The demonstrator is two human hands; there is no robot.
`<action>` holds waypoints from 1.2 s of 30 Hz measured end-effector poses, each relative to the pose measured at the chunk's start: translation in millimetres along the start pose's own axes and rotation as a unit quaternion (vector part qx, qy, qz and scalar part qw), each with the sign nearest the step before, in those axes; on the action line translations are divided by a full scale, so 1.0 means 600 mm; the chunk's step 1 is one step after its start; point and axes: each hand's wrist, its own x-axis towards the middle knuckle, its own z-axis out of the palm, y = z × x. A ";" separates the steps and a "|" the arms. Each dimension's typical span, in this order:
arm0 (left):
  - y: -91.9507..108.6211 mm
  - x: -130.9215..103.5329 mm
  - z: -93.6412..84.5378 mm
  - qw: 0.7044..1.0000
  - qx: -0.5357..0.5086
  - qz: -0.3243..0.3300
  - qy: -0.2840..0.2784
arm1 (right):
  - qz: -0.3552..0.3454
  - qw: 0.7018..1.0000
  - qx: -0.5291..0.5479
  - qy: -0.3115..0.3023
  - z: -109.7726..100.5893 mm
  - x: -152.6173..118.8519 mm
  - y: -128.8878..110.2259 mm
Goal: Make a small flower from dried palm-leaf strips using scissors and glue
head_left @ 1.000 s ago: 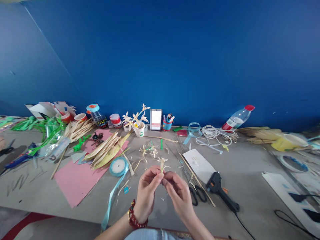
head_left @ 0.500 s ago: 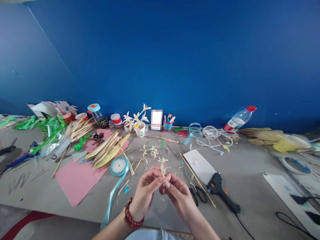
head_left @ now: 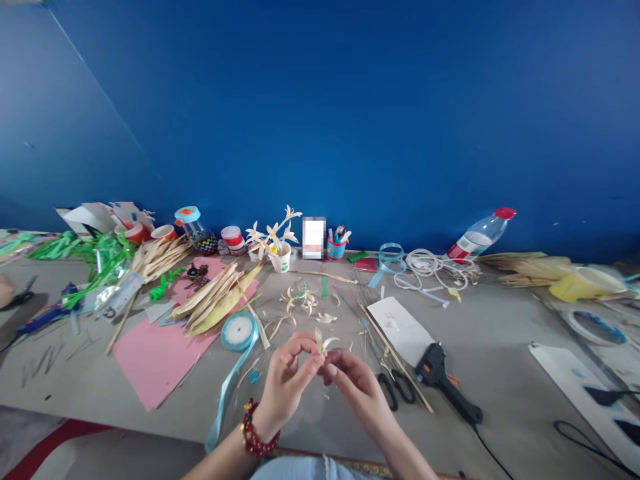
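Near the table's front, my left hand [head_left: 291,379] pinches a small cream husk flower [head_left: 320,340] between thumb and forefinger. Its pale petals point up and to the right above the fingertips. My right hand [head_left: 359,387] meets it from the other side, fingers closed at the flower's base; what those fingertips hold is partly hidden. Just beyond lie loose curled petals [head_left: 326,319] and a cluster of husk flowers [head_left: 303,299]. Black-handled scissors [head_left: 395,390] rest to the right of my right hand. A blue ribbon roll [head_left: 239,331] lies left of my left hand.
A black glue gun [head_left: 447,380] and white card [head_left: 400,327] lie on the right. Pink paper [head_left: 155,367] and dried husks [head_left: 213,297] spread leftward. Behind stand a cup of husk flowers [head_left: 281,260] and a tilted bottle [head_left: 483,233]. Part of another person's hand [head_left: 6,291] shows far left.
The flower has turned in my fingers, its petals now spreading to the right. My hands have shifted slightly left. A person's hand has come in at the far left edge.
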 end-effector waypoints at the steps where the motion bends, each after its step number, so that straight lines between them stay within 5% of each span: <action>1: 0.000 0.001 -0.007 0.999 0.042 0.021 0.010 | -0.012 0.997 -0.075 0.007 -0.008 -0.005 -0.001; 4: 0.002 0.006 -0.030 0.987 0.136 0.078 0.023 | -0.083 0.960 -0.262 0.049 -0.038 -0.022 -0.018; 9: -0.002 0.012 -0.033 0.979 0.174 0.104 0.030 | -0.238 0.904 -0.340 0.104 -0.044 -0.021 -0.068; 14: -0.006 0.017 -0.033 0.978 0.188 0.087 0.015 | -0.248 0.869 -0.428 0.027 -0.007 0.009 -0.077; 17: 0.010 0.024 -0.084 0.963 0.218 0.087 0.130 | -0.263 0.862 -0.433 0.027 -0.073 -0.013 -0.081; 19: 0.028 0.025 -0.129 0.937 0.211 0.088 0.264 | -0.228 0.843 -0.451 0.182 -0.155 -0.042 -0.090; 20: 0.036 0.024 -0.147 0.926 0.199 0.100 0.305 | -0.209 0.814 -0.480 0.251 -0.196 -0.056 -0.096; 22: 0.047 0.020 -0.166 0.916 0.186 0.121 0.334 | -0.180 0.738 -0.597 0.259 -0.255 -0.076 -0.103; 24: 0.047 0.015 -0.155 0.930 0.189 0.114 0.295 | -0.149 0.684 -0.639 0.319 -0.266 -0.079 -0.102; 27: 0.032 0.013 -0.101 0.957 0.206 0.106 0.177 | -0.184 0.699 -0.623 0.300 -0.211 -0.051 -0.082; 29: 0.019 0.016 -0.062 0.974 0.184 0.098 0.094 | -0.199 0.734 -0.635 0.135 -0.163 -0.021 -0.061; 31: 0.008 0.020 -0.035 0.983 0.156 0.079 0.059 | -0.182 0.751 -0.632 0.063 -0.129 0.010 -0.042; 36: -0.003 0.027 -0.031 0.993 0.101 0.030 0.054 | -0.081 0.777 -0.623 0.045 -0.112 0.059 -0.023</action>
